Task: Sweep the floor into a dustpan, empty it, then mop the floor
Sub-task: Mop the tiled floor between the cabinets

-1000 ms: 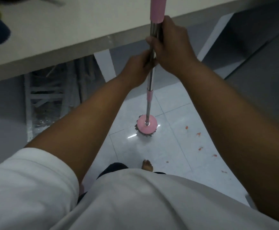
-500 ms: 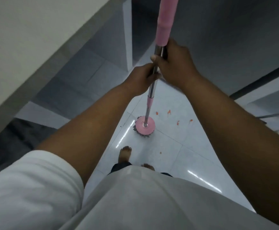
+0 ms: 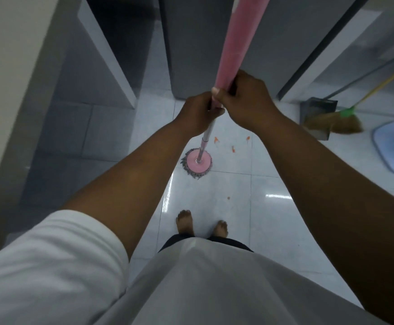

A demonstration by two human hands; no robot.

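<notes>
A mop stands nearly upright before me, its pink handle (image 3: 234,41) rising out of the top of the view. My right hand (image 3: 244,99) grips the handle where the pink sleeve ends. Just below it, my left hand (image 3: 197,114) holds the metal shaft. The round pink mop head (image 3: 197,164) with grey fringe rests on the white tiled floor (image 3: 214,207). Small orange specks (image 3: 233,148) lie on the tiles just beyond the mop head. A grey dustpan (image 3: 318,113) and a straw broom (image 3: 341,121) with a yellow stick stand at the right.
A pale counter edge (image 3: 27,90) runs along the left, with a grey panel (image 3: 102,62) under it. A dark cabinet (image 3: 191,43) stands ahead. A blue mop bucket (image 3: 393,146) sits at the far right. My bare feet (image 3: 186,222) stand on the wet, shiny tiles.
The view has swung to the right, away from the counter, bringing the dustpan, broom and bucket into sight. Both hands slid up to the end of the pink sleeve. The orange specks now lie beyond the mop head.
</notes>
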